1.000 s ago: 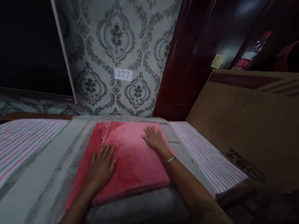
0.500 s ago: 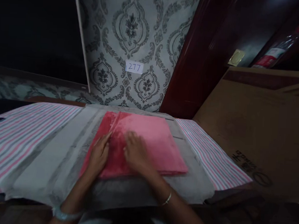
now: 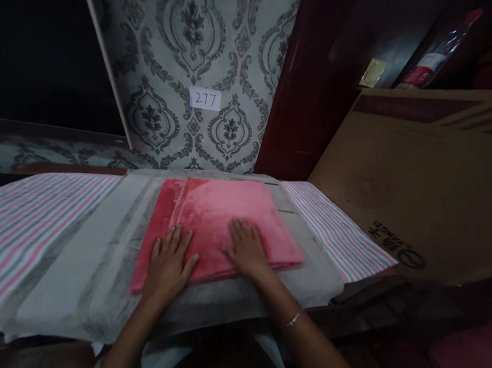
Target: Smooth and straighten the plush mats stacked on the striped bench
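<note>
Leftward beyond the left hand (image 3: pixel 167 268), a flat-screen television (image 3: pixel 45 55) is seen; right of the right hand (image 3: pixel 248 251), a cardboard carton (image 3: pixel 417 178) and red-capped bottle (image 3: pixel 429 63). Beyond both, a slip (image 3: pixel 205 99) marked "277" is fixed to damask-patterned wallpaper (image 3: pixel 232 66).

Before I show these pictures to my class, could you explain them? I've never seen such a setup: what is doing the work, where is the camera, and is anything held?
There is no machine: a person works bare-handed. The view comes from one camera worn on that person's head, looking forward and down. The left hand and the right hand rest palm down on a folded pink cloth; neither grips anything. Beneath it lies a grey cloth, with striped cloth showing on both sides. A cardboard box stands to the right.
</note>
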`<state>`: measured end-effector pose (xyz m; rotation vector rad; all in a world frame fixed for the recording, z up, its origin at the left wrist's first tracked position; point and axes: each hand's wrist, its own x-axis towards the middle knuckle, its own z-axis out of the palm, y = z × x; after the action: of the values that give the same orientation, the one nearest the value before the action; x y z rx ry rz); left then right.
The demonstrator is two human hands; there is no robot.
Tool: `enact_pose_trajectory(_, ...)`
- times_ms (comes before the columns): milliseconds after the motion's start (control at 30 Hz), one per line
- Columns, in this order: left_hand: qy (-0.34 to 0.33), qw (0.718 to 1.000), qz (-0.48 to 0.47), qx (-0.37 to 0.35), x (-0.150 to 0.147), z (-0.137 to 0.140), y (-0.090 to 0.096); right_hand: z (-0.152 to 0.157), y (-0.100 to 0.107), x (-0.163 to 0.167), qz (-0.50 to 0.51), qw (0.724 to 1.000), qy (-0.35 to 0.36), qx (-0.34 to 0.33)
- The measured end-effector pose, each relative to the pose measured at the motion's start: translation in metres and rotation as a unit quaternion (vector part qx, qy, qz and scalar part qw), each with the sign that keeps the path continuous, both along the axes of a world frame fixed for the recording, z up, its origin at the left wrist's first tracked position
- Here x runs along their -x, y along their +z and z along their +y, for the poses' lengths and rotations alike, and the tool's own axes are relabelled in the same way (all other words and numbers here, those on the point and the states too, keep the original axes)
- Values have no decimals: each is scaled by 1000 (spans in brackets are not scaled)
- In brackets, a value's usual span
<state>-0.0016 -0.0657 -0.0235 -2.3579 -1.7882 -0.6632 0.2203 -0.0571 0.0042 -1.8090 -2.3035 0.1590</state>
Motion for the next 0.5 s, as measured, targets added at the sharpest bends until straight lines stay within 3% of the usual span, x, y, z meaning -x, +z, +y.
enact_pose_trajectory(167,-3,1000,8,-4,-2,0,1,-16,-13,-99,-31,975,-218,20)
enact_pose_trajectory(267,0,1000,4,-2,-2,0,0,-28,-15,-124,-22,955,-296,-2)
enact_pose_trajectory(333,0,1000,-6,12,0,0,2,-28,-10,-119,-11,959,-280,-44)
enact_pose_trajectory(500,-34,994,-79,61,15,20,29,15,21,-68,19,994,-85,-67)
